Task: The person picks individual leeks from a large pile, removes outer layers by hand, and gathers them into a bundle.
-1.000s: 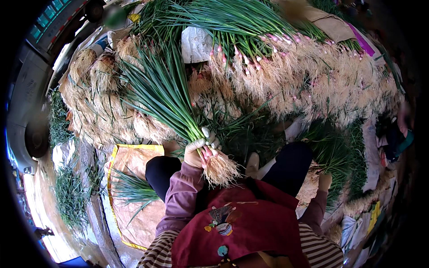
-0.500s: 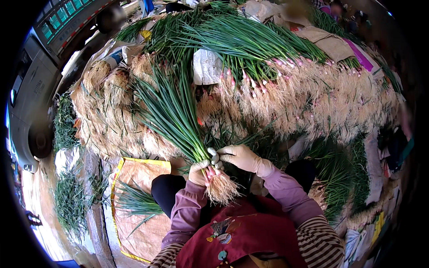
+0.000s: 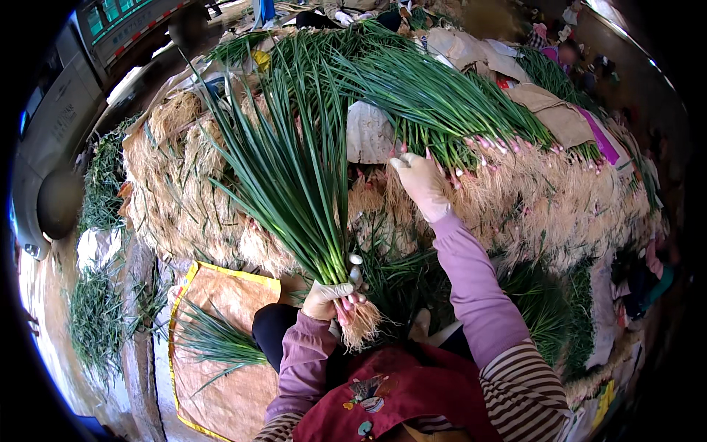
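Note:
A thick bunch of green garlic (image 3: 294, 199), with long flat green leaves and pinkish bulbs, stands fanned out in front of me. My gloved left hand (image 3: 329, 296) is closed round its lower stems, and pale roots hang below the fingers. My gloved right hand (image 3: 421, 180) reaches forward, its fingers curled together at the near edge of the heaped green garlic (image 3: 449, 92). Pink bulbs lie right beside those fingertips. Whether a stalk is between them is too small to make out. A white crumpled sheet (image 3: 368, 132) is just left of that hand.
Matted pale roots (image 3: 515, 199) cover the heap's near side. At lower left, a yellow-edged tan sheet (image 3: 228, 295) bears some loose green stalks. Green trimmings (image 3: 99, 317) lie on the floor. A grey vehicle (image 3: 59, 118) stands at far left. A person (image 3: 563, 55) is at the back right.
My right hand has left the held bunch and stretched forward and right to the heap. My left hand still grips the bunch, which looks fanned wider and more upright.

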Demonstrator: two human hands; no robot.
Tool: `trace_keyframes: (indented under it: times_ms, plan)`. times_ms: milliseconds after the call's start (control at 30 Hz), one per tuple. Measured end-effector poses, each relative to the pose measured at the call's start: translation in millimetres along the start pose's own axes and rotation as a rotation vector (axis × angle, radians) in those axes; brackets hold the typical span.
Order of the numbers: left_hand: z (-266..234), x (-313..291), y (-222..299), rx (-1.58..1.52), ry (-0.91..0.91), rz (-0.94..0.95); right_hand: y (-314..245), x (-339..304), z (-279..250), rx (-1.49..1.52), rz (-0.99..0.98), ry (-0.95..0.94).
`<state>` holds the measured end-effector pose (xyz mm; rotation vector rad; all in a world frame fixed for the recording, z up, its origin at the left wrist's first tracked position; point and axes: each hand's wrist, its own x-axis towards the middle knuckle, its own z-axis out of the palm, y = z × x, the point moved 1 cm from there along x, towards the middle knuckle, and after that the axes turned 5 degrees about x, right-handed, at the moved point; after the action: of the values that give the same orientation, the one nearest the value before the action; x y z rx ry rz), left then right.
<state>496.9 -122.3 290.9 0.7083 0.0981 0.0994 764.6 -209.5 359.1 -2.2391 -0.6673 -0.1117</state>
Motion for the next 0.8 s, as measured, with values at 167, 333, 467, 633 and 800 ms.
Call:
trace_keyframes:
  times_ms: [167, 333, 467, 633, 800]
  plan:
    - [-18, 12, -8, 0.029, 0.13, -0.071, 6, 44, 25, -0.254, 0.151, -0.129]
    - [-26, 16, -22, -0.04, 0.183, -0.061, 1, -93, 17, 0.343, 0.122, -0.402]
    - [-26, 23, -32, 0.078, 0.25, -0.24, 12, -174, 16, 0.501, 0.09, -0.803]
    - [-18, 29, -37, 0.155, 0.217, -0.206, 24, -131, 22, 0.442, 0.197, -0.467]
    - [-15, 31, -44, 0.142, 0.205, -0.239, 9, -110, 42, 0.705, 0.344, -0.299]
